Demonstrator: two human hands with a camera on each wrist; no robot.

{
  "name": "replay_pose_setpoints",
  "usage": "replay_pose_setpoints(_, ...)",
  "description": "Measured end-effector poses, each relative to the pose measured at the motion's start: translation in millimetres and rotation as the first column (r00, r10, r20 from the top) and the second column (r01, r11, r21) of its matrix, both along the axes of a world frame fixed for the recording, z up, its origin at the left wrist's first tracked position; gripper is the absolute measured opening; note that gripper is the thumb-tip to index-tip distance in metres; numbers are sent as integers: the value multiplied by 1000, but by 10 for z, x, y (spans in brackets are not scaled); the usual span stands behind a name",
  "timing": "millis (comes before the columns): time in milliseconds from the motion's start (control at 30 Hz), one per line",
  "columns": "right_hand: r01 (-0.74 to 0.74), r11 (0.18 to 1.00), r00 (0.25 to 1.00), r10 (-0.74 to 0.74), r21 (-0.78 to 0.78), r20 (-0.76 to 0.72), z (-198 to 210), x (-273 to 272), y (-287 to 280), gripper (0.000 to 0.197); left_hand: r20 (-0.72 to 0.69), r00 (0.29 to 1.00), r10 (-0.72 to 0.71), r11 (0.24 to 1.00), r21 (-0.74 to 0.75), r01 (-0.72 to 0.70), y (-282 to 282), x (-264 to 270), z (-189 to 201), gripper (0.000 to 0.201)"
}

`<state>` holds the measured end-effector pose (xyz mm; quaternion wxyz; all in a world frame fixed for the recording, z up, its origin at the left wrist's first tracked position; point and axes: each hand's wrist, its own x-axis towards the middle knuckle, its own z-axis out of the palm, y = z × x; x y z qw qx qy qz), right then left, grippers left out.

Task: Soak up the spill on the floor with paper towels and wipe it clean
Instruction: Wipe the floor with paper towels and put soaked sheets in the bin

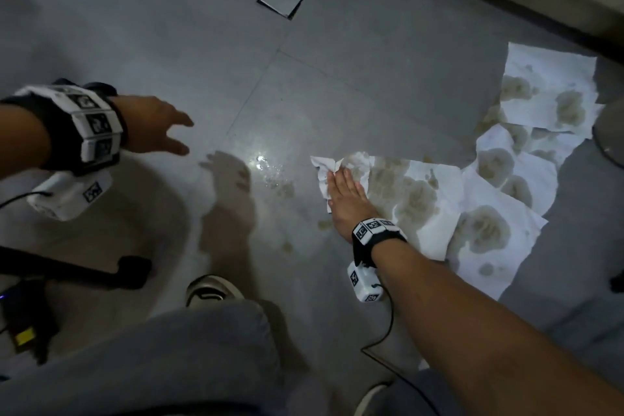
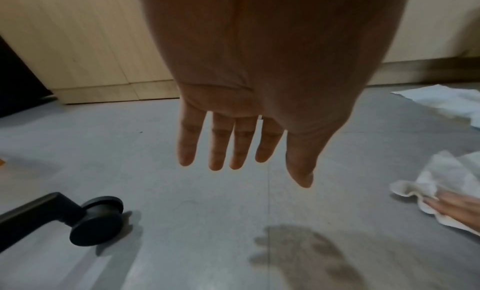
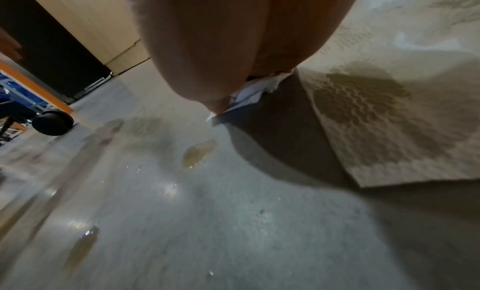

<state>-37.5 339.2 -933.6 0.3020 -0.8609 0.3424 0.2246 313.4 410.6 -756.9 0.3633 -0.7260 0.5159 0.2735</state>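
The right hand [image 1: 346,194] lay flat on the near-left end of the paper towels [image 1: 486,179], fingers [image 1: 337,179] straight and pressed together on the crumpled, stained sheet. The towels trailed toward the floor's [image 1: 202,27] far-right edge by the wall. Spill drops [image 1: 283,187] sat just left of them. The left hand [image 1: 153,123] hovered apart — fingers [image 2: 215,142] straight, slightly spread, holding nothing.

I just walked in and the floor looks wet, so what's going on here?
A person is mopping up a spill. Their right hand presses flat on stained paper towels spread over the grey floor. The left hand hovers open, holding nothing. Yellowish droplets remain uncovered between the hands.
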Motion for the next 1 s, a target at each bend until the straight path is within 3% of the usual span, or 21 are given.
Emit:
replay_pose_setpoints(167, 9, 1000, 1000, -9, -13, 4, 16, 42, 28, 68, 2, 1000, 31, 1000, -6, -31, -101, 26, -346, 77)
replay_pose_setpoints(267, 17, 999, 1000, -17, -30, -7, 10, 80, 42, 83, -56, 992, 116, 993, -17, -118, 10, -166, -771, 105)
replay_pose_setpoints(400, 28, 996, 1000, -28, -81, 5, -76, 79, 72, 83, -105, 981, 160, 987, 26, -158, 122, -389, -1244, 130)
replay_pose_setpoints(600, 42, 998, 999, -42, -56, -5, -77, 67, 60, 88, 24, 999, 34, 999, 33, -35, 133, -538, -1475, 130)
replay_pose_setpoints(733, 197, 978, 977, -190, -64, 94, 77, 152, 278, 76, 91, 996, 0, 998, 57, -5, 106, -532, -1461, 131)
replay_pose_setpoints(833, 194, 979, 978, -189, -58, 90, 38, 147, 765, 65, 100, 995, -20, 997, 79, 12, 90, -519, -1459, 131)
replay_pose_setpoints(1000, 186, 971, 982, -188, -149, 3, -163, 51, 1089, 79, 93, 993, -73, 996, 62, 68, 156, -467, -1472, 129)
